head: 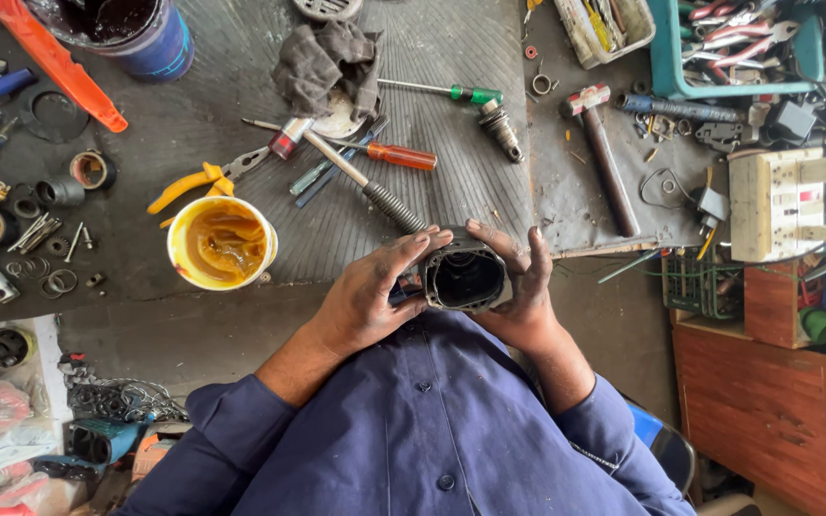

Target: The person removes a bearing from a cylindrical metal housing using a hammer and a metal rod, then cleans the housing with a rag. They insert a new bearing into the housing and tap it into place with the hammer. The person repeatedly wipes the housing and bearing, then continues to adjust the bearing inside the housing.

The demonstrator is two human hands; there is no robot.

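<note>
Both hands cup a dark hollow housing [466,279] above the near edge of the tabletop [432,115].

The left hand [370,296] wraps it from 9 o'clock and the right hand [523,291] from 3 o'clock, both closed on it at equal reach. Its open bore faces up at the camera, long axis pointing away. A yellow grease tub [222,244] sits at 9 o'clock.

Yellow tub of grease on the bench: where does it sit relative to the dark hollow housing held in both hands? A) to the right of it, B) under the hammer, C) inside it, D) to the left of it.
D: the yellow tub stands on the bench left of the dark housing, which the left hand and right hand grip between them.
</note>
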